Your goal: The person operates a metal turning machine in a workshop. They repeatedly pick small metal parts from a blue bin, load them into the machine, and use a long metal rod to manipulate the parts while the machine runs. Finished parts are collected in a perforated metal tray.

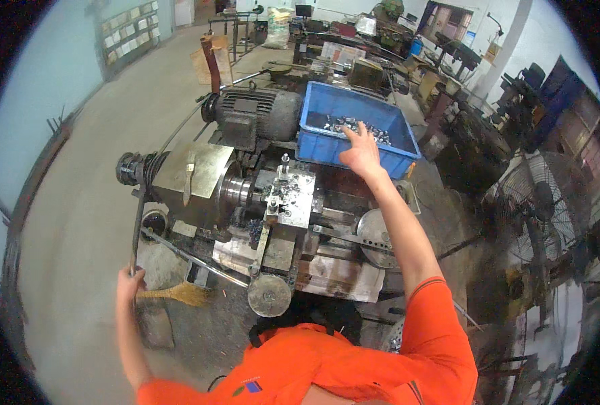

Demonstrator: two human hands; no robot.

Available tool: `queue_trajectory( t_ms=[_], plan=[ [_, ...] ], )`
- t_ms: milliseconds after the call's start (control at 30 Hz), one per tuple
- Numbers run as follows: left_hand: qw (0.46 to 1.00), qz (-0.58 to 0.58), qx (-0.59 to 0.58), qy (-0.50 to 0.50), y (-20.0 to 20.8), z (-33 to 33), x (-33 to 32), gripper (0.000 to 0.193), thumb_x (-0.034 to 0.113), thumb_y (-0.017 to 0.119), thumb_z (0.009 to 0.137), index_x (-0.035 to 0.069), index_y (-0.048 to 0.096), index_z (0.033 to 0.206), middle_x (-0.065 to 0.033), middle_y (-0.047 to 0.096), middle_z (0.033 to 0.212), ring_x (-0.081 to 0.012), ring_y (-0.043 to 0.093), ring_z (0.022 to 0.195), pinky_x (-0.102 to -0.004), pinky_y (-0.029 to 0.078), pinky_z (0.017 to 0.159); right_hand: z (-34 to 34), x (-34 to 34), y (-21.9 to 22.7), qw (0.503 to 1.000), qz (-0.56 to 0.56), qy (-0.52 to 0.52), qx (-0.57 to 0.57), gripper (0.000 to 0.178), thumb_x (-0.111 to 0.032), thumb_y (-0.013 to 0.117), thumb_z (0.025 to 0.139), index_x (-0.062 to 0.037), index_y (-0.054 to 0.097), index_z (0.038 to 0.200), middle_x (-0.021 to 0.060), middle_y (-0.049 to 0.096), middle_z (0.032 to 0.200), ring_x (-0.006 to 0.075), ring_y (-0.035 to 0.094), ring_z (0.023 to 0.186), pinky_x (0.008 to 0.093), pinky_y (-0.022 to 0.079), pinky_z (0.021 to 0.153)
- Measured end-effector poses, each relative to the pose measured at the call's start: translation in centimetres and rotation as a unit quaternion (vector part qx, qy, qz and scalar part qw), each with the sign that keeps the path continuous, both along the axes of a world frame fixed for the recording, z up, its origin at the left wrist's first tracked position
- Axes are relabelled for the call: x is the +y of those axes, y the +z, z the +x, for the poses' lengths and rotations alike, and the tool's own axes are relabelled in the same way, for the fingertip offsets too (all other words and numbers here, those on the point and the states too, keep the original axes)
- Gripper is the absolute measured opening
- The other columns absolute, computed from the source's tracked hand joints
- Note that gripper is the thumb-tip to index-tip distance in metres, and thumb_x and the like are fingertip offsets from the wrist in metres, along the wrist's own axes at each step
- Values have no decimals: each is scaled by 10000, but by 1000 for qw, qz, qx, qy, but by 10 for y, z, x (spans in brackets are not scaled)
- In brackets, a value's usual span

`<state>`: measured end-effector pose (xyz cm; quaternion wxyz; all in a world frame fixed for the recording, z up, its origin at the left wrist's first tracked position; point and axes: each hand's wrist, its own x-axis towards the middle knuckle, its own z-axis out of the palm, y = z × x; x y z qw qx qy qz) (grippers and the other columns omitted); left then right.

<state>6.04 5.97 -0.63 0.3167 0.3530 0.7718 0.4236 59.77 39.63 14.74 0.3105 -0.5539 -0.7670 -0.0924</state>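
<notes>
At the left, my left hand is wrapped round the lower end of a long dark lever rod, which runs up along the left end of a lathe-like machine. My right hand reaches forward over the near side of a blue plastic bin. Its fingers are spread, and nothing shows in them. Small shiny metal parts lie on the bin's floor just beyond the fingertips. Between my arms sits the machine's tool post block, dotted with dark chips, beside the round spindle.
An electric motor stands behind the machine. A flat brush rests on the headstock cover. Nearest my body is a round handwheel; a straw broom lies low at left. A caged fan stands at right.
</notes>
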Motion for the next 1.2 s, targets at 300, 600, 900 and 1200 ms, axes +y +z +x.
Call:
queue_trajectory(
  t_ms=[300,600,900,1200],
  plan=[
    [998,51,-15,28,-23,-12,-3,343,229,651,799,-53,539,958,-88,553,630,-168,565,525,-307,499,482,123,-145,-83,972,-159,46,166,418,-94,585,572,-59,651,984,157,561,1168,267,617,874,319,487,758],
    [998,-49,-36,27,-36,-51,-4,482,262,652,811,-20,491,1168,-16,521,686,-114,476,545,-262,444,554,280,-393,-205,895,-351,-263,77,316,-187,616,563,-52,668,844,168,627,853,323,610,806,390,490,730],
    [998,-51,-27,31,-16,-28,2,350,278,725,753,34,561,943,-22,491,578,-137,512,498,-307,477,509,254,-452,-244,884,-434,-172,-15,254,-195,635,550,-95,684,778,137,563,1091,324,495,1054,401,421,881],
    [996,-73,10,-53,-23,-50,-11,515,294,670,783,-28,525,1157,-93,602,745,-183,580,707,-314,488,674,246,-444,-246,871,-445,-199,-64,282,-195,640,545,-97,706,802,139,536,1106,316,495,1023,398,412,866]
  ],
)
